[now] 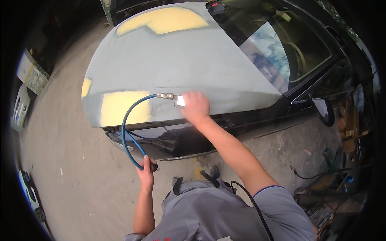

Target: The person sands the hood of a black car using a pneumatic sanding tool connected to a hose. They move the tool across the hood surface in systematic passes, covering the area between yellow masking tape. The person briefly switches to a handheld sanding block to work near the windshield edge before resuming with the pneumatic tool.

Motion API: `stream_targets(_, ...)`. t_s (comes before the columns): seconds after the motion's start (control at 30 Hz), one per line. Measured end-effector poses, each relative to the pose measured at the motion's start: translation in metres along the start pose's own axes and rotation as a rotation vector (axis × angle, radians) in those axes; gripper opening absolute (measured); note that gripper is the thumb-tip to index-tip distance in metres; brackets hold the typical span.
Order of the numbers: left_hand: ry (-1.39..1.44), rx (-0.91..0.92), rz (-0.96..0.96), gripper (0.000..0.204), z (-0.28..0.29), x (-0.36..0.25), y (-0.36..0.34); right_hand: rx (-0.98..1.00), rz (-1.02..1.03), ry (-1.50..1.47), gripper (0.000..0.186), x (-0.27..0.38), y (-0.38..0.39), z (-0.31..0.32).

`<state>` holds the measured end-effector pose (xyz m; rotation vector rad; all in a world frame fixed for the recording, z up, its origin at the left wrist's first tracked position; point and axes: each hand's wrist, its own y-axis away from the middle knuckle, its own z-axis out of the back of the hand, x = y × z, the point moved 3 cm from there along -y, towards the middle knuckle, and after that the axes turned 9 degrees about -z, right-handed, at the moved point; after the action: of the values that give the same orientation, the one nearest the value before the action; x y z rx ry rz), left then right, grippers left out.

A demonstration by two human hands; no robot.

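My right hand [196,105] is closed round a silvery air tool [180,101] over the near part of the grey hood [169,60], just right of a yellow filler patch [124,107]. A metal coupler [165,95] joins the tool to a blue hose [130,108], which arcs left and loops down. Below the front side of the black car, my left hand [146,168] is closed on the hose; a dark piece at its right side is too small to make out. More yellow patches [177,20] show on the hood's far part and left edge.
The windscreen [305,48], side mirror [324,112] and black body [185,142] are on the right and near side. Cardboard [348,124], cables and assorted clutter lie at the lower right. Concrete floor [68,132] surrounds the car's front; other vehicles [20,104] stand along the left.
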<state>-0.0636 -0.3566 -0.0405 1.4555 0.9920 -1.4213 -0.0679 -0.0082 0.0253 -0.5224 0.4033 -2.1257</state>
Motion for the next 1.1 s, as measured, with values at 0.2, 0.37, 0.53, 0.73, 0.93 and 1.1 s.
stream_targets(0.2, 0.007, -0.002, 0.012, 0.051, -0.011, -0.004, 0.0, 0.096, 0.047, 0.004, 0.041, 0.012, -0.029, -0.008)
stream_targets(0.37, -0.052, 0.024, -0.002, 0.051, -0.055, -0.024, 0.005, 0.021, -0.019, -0.043, 0.045, -0.065, -0.029, 0.017)
stream_targets(0.53, -0.146, 0.119, -0.004, 0.051, -0.109, -0.019, 0.018, -0.002, -0.076, 0.045, 0.054, -0.165, -0.017, 0.048)
stream_targets(0.73, -0.236, 0.093, -0.013, 0.052, -0.125, -0.005, 0.031, -0.069, 0.007, 0.102, 0.055, -0.247, 0.002, 0.077)
stream_targets(0.93, -0.116, 0.069, -0.016, 0.056, -0.123, -0.017, 0.013, -0.069, -0.007, 0.074, 0.049, -0.208, -0.009, 0.062)
stream_targets(1.1, 0.022, -0.053, -0.005, 0.055, -0.1, -0.022, -0.003, -0.074, 0.03, 0.055, 0.042, -0.13, -0.044, 0.029)
